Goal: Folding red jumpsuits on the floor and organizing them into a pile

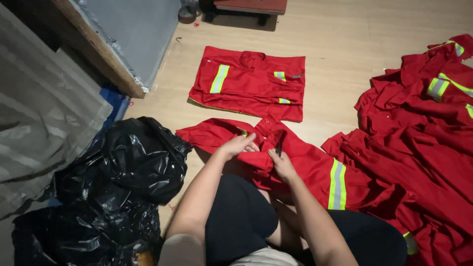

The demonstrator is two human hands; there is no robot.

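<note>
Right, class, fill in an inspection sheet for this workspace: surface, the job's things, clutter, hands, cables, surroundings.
Surface: light wooden floor; the person sits on it.
Job's things: red garment with reflective stripes lying across the lap and floor; a folded red garment flat beyond it.
Clutter: heap of unfolded red garments on the right; crumpled black plastic bag on the left.
Hands: left hand and right hand both grip the garment's fabric; a small dark item sits at the right fingers, kind unclear.
Cables: nothing seen.
Surroundings: grey panel with wooden edge upper left; grey sheeting at left; dark furniture base at top.
</note>
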